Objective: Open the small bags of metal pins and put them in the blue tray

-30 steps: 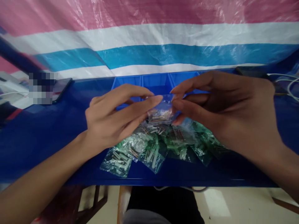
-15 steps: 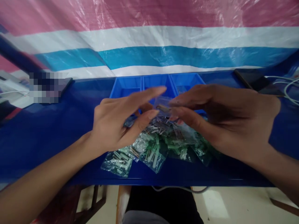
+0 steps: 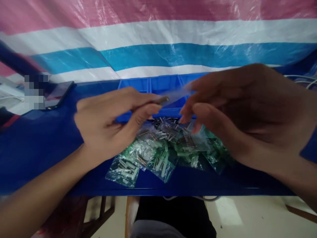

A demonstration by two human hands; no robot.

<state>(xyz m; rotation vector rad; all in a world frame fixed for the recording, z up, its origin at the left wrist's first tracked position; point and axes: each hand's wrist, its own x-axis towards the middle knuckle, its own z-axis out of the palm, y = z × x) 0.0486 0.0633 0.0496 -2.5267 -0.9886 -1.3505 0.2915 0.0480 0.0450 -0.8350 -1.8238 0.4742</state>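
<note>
My left hand (image 3: 109, 120) pinches a small clear plastic bag (image 3: 177, 95) between thumb and fingers, above the table. A brownish metal-looking piece shows in the bag close to my left fingertips; motion blur hides its exact kind. My right hand (image 3: 237, 112) is held at the bag's right end, fingers curved and apart from the thumb. Whether a right fingertip touches the bag, I cannot tell. Beneath both hands lies a pile of small clear and greenish bags (image 3: 162, 162) with screws and pale plastic plugs inside. Loose dark metal pieces (image 3: 169, 127) lie at the pile's back.
Blue open bins (image 3: 164, 81) stand side by side behind the pile, partly covered by my hands. On the left of the blue table (image 3: 44, 145) lies a flat dark device (image 3: 60, 94). White cables (image 3: 300, 77) lie at the far right. A striped plastic sheet (image 3: 158, 33) hangs behind.
My left hand has moved left and closed on the bag, which my right hand was pinching before. My right hand's fingers have spread and risen slightly.
</note>
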